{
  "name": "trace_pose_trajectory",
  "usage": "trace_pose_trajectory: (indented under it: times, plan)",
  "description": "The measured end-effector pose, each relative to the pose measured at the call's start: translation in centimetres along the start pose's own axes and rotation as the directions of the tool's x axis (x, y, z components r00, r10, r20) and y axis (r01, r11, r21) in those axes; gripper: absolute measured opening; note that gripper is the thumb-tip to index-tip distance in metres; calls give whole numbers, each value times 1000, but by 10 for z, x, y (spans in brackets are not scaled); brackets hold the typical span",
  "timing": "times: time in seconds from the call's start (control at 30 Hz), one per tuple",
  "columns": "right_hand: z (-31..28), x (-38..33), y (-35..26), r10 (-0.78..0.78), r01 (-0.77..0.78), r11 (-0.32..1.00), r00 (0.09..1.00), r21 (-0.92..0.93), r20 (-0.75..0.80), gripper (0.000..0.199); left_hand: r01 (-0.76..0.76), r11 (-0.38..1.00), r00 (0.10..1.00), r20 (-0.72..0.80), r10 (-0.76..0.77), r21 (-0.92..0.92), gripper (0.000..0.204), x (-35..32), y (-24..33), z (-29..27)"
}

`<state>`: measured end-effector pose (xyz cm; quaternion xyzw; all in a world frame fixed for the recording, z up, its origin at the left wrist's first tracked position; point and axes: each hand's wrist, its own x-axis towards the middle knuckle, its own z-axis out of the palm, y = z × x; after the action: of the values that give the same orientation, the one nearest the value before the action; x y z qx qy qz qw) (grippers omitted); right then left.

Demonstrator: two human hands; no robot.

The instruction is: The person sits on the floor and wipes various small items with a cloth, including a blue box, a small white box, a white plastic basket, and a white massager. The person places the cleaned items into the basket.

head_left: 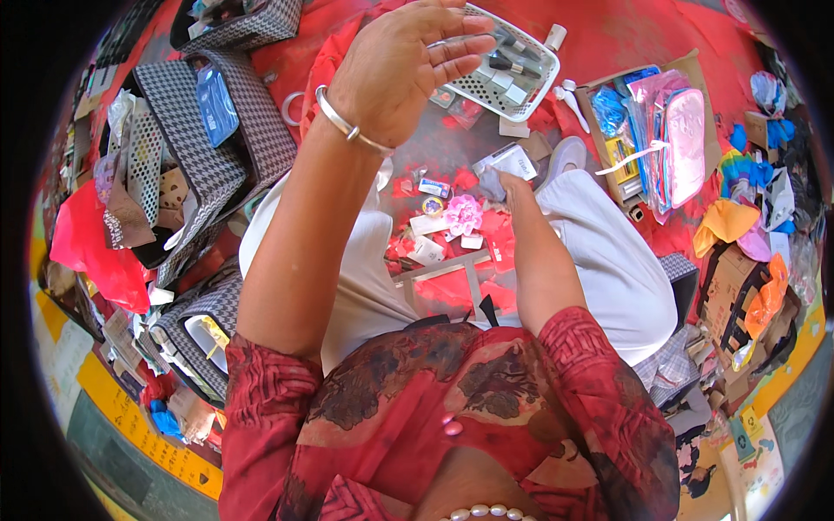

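Observation:
My left hand [404, 65] is raised in front of me, wearing a bangle [349, 128], its fingers stretched out to the right with nothing visible in them. It hangs just left of a white perforated basket [532, 102] that holds dark-handled tools and small packs. Lower down and to the right, my right hand [514, 184] grips the near edge of a small white box [507, 160] with dark print; its fingers are partly hidden. Between my legs lie a pink flower [463, 215], a small blue-and-white box [433, 187] and several white packets on red cloth.
Houndstooth storage boxes [230, 130] crowd the left, one with a blue pouch [216, 106]. A cardboard box [618, 148] at the right holds pink pouches [685, 149]. A white shoe [566, 158] lies past my right hand. Bags and cloths [725, 226] pile up farther right.

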<state>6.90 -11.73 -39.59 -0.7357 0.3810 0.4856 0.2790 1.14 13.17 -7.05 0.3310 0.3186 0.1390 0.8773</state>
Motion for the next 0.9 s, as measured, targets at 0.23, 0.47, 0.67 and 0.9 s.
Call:
trace_pose_trajectory:
  times: [0.23,0.47,0.67,0.9]
  plan:
    - [26,12,-15,102,-100,995,885,29,-454,73,-57,997,997,-55,60,45,47,1,-5,-1]
    - [-11,-52,9,-373,315,926,846,-207,-380,95,-33,993,999,-31,37,114,43,0,-10,6]
    - [-52,-102,20,-575,477,818,685,-321,-448,92,-2,986,1000,-15,4,168,44,4,-17,9]
    - [-48,-157,-9,-853,782,493,348,-381,-390,84,26,957,999,-39,-15,289,58,13,-36,7]
